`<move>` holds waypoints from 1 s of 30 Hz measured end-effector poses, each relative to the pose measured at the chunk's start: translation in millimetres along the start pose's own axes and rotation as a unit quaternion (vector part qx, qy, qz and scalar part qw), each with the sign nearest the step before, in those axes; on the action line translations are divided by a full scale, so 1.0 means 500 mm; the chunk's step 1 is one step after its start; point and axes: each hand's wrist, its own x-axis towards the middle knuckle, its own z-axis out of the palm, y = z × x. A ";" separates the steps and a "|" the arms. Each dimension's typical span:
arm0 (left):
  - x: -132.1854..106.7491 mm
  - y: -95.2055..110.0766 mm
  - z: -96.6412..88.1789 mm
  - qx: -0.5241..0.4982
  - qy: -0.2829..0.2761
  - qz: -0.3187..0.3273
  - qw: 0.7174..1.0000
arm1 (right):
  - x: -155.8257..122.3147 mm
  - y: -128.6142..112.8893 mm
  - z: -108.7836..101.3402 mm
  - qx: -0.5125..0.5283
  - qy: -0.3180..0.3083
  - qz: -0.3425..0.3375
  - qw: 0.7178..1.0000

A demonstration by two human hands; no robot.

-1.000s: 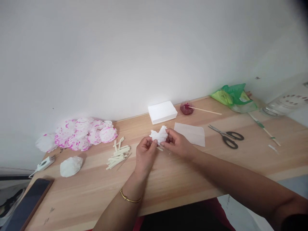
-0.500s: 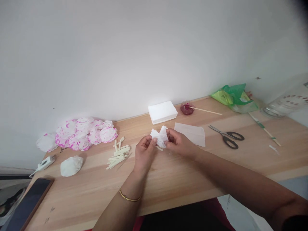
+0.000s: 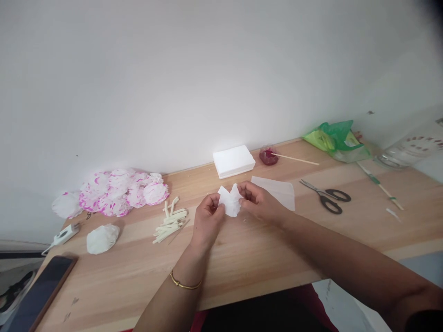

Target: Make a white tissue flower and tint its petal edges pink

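A small piece of white tissue paper [image 3: 230, 203] with a V-shaped notch at its top is stretched between my hands, above the wooden table. My left hand [image 3: 208, 216] pinches its left edge between thumb and fingers. The right edge is pinched by my right hand [image 3: 259, 203]. Behind my right hand lies a flat translucent white sheet [image 3: 282, 191], partly covered by it. To the left of my left hand is a pile of pale cream sticks [image 3: 171, 223].
A white paper stack [image 3: 234, 161] and a bowl of dark red liquid [image 3: 269, 156] with a stick are at the back. Scissors [image 3: 327, 194] and a green bag [image 3: 337, 140] lie right. Pink-tipped paper flowers [image 3: 119, 191], a white paper ball [image 3: 103, 239] and a phone [image 3: 44, 293] are left.
The tissue paper is spread flatter and wider between my fingers, and its notch has shifted. A pale strip that showed below it is no longer visible. My hands have barely moved.
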 end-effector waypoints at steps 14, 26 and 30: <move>-0.006 -0.013 0.020 -0.113 -0.039 -0.031 0.992 | -0.007 0.004 0.020 -0.043 -0.023 0.006 0.999; 0.003 0.002 0.007 -0.102 -0.003 -0.063 0.993 | 0.000 -0.003 0.002 -0.090 -0.007 -0.006 0.996; -0.001 0.005 0.014 -0.102 -0.014 -0.050 0.993 | -0.001 0.001 0.006 -0.102 -0.037 -0.005 0.994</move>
